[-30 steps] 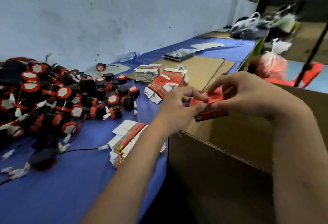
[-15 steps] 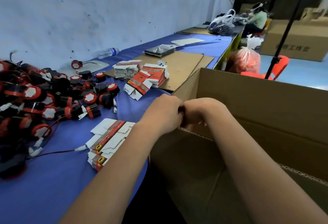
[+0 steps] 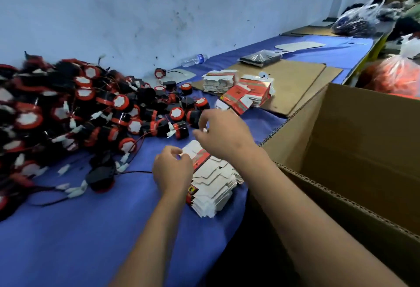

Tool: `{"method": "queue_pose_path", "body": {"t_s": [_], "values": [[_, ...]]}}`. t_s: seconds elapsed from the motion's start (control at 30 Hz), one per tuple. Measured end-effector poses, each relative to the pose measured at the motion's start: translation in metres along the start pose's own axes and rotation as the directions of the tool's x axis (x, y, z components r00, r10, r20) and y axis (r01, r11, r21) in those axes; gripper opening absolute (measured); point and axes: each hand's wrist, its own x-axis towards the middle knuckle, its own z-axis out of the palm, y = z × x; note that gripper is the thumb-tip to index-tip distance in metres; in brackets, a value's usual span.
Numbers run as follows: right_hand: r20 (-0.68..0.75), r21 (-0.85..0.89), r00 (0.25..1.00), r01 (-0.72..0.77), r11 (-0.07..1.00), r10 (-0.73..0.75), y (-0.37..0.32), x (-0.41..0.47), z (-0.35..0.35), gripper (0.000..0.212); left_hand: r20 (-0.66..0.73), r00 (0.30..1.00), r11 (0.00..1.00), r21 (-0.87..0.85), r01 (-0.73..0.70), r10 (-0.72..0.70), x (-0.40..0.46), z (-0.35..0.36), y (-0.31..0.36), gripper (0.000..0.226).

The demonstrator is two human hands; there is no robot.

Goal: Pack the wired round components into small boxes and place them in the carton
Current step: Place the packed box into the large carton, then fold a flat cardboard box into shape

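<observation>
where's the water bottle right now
In the head view the water bottle lies on its side at the back of the blue table, against the wall, between the pile of round components and the cardboard sheet.
</observation>
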Motion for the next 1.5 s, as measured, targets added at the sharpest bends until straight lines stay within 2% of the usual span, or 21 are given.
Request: {"method": "queue_pose_path", "body": {"t_s": [0.07, 0.13, 0.17, 0.2, 0.3, 0.37, 0.43, 0.5, 0.57, 0.63, 0.7, 0.77, 0.83, 0.9, 1.03, 1.13, 1.23, 1.33, 1.4, 1.43, 1.5], "values": [[0.384, -0.197, 0.907, -0.101, 0.975, 0.172, 0.003, 0.009, 0.041, 0.076, 0.038, 0.994, 0.994, 0.041, 0.100, -0.102, 0.010, -0.005, -0.018, 0.007], [0.520, -0.297, 0.792, -0.184, 0.937, 0.321, 0.013, 0.013, 0.068, 0.115, 0.049, 0.988, 0.989, 0.024, 0.146, -0.147, 0.019, -0.007, -0.026, 0.014], [0.537, -0.304, 0.771, -0.200, 0.931, 0.341, 0.016, 0.016, 0.078, 0.125, 0.058, 0.984, 0.986, -0.004, 0.170, -0.169, 0.024, -0.007, -0.027, 0.014], [0.528, -0.298, 0.782, -0.194, 0.935, 0.331, 0.019, 0.018, 0.085, 0.127, 0.077, 0.979, 0.981, -0.038, 0.190, -0.186, 0.028, -0.007, -0.028, 0.012], [0.375, -0.307, 0.897, -0.119, 0.944, 0.235, 0.014, 0.025, 0.088, 0.117, 0.139, 0.967, 0.961, -0.148, 0.235, -0.215, 0.040, -0.005, -0.028, 0.014], [0.243, -0.335, 0.954, -0.085, 0.938, 0.173, 0.006, 0.029, 0.084, 0.095, 0.180, 0.954, 0.930, -0.240, 0.277, -0.238, 0.044, -0.004, -0.028, 0.025], [0.119, -0.314, 0.983, -0.094, 0.945, 0.138, 0.001, 0.033, 0.077, 0.065, 0.178, 0.959, 0.899, -0.343, 0.271, -0.221, 0.043, -0.006, -0.027, 0.018], [0.095, -0.231, 0.986, -0.115, 0.966, 0.140, -0.003, 0.038, 0.067, 0.054, 0.131, 0.973, 0.893, -0.388, 0.228, -0.192, 0.043, -0.012, -0.025, 0.013], [0.240, -0.069, 0.964, -0.099, 0.993, 0.113, -0.014, 0.041, 0.060, 0.060, 0.118, 0.981, 0.901, -0.392, 0.186, -0.152, 0.045, -0.029, -0.025, 0.007], [0.394, 0.103, 0.919, -0.061, 0.993, 0.015, -0.031, 0.041, 0.062, 0.068, 0.193, 0.967, 0.840, -0.486, 0.240, -0.165, 0.049, -0.053, -0.028, 0.008], [0.474, 0.144, 0.878, -0.001, 0.990, -0.068, -0.055, 0.037, 0.075, 0.081, 0.259, 0.946, 0.751, -0.581, 0.313, -0.194, 0.054, -0.090, -0.043, 0.008], [0.514, 0.105, 0.845, 0.107, 0.989, -0.147, -0.085, 0.028, 0.100, 0.108, 0.199, 0.958, 0.762, -0.582, 0.284, -0.205, 0.057, -0.130, -0.070, 0.011], [0.510, 0.101, 0.809, 0.282, 0.954, -0.293, -0.119, 0.015, 0.130, 0.138, 0.084, 0.966, 0.776, -0.582, 0.245, -0.243, 0.055, -0.169, -0.101, 0.013], [0.475, 0.153, 0.747, 0.451, 0.879, -0.465, -0.155, 0.001, 0.161, 0.149, -0.030, 0.956, 0.779, -0.587, 0.219, -0.292, 0.053, -0.208, -0.134, 0.014], [0.394, 0.242, 0.629, 0.632, 0.736, -0.670, -0.213, -0.021, 0.211, 0.148, -0.147, 0.924, 0.782, -0.588, 0.205, -0.352, 0.045, -0.268, -0.191, 0.015], [0.268, 0.324, 0.636, 0.648, 0.689, -0.724, -0.234, -0.034, 0.234, 0.137, -0.174, 0.929, 0.800, -0.574, 0.174, -0.327, 0.045, -0.294, -0.219, 0.016], [0.103, 0.500, 0.710, 0.568, 0.653, -0.697, -0.234, -0.036, 0.243, 0.114, -0.201, 0.946, 0.829, -0.550, 0.106, -0.254, 0.052, -0.306, -0.238, 0.013], [0.051, 0.762, 0.840, 0.317, 0.565, -0.541, -0.226, -0.028, 0.239, 0.084, -0.209, 0.958, 0.704, -0.710, -0.011, -0.197, 0.055, -0.307, -0.237, 0.008], [0.185, 0.928, 0.894, -0.022, 0.373, -0.408, -0.226, -0.024, 0.235, 0.057, -0.132, 0.991, 0.706, -0.702, -0.087, -0.010, 0.054, -0.307, -0.234, 0.035], [0.306, 0.942, 0.870, -0.219, 0.254, -0.386, -0.226, -0.023, 0.234, 0.045, -0.047, 0.992, 0.742, -0.660, -0.116, 0.114, 0.054, -0.307, -0.235, 0.057], [0.516, 0.844, 0.753, -0.529, 0.093, -0.408, -0.227, -0.023, 0.232, 0.039, 0.178, 0.949, 0.834, -0.536, -0.128, 0.260, 0.051, -0.305, -0.232, 0.105]]}}
